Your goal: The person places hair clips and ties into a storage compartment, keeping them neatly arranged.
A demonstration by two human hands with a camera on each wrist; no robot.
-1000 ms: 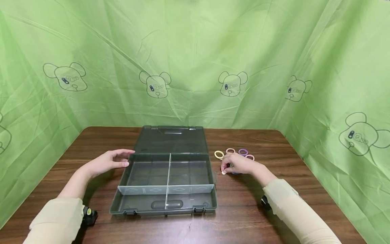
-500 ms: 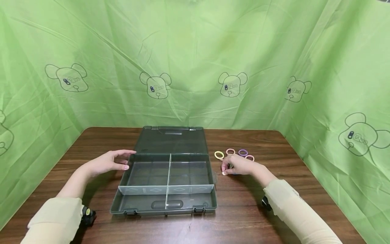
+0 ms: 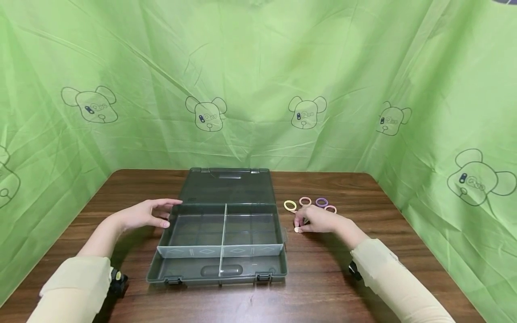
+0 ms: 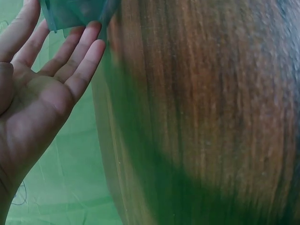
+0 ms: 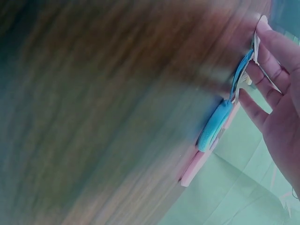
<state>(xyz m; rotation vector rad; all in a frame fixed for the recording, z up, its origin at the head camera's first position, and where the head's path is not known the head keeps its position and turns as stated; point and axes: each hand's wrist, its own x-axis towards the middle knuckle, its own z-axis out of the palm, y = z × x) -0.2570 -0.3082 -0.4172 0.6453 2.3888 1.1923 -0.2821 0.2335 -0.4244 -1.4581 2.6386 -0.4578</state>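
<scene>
A dark translucent plastic box lies open on the table, its lid laid back flat. Pale dividers split the inside into compartments. My left hand touches the box's left side near the hinge, fingers fairly straight, as the left wrist view also shows. To the right of the box, my right hand pinches a thin, flat, pale-edged part beside a group of coloured rings in yellow, pink and purple. A blue loop shows below the fingertips in the right wrist view. The rings' exact kind is unclear, partly hidden by the hand.
The wooden table extends around the box on all sides. Green cloth with mouse-head drawings hangs behind and at both sides. A dark wrist camera is strapped on the left wrist, another on the right.
Both hands stay nearly in place. The right fingertips have shifted very slightly right, and the blue part seen earlier beneath the hand is now hidden in the head view.
</scene>
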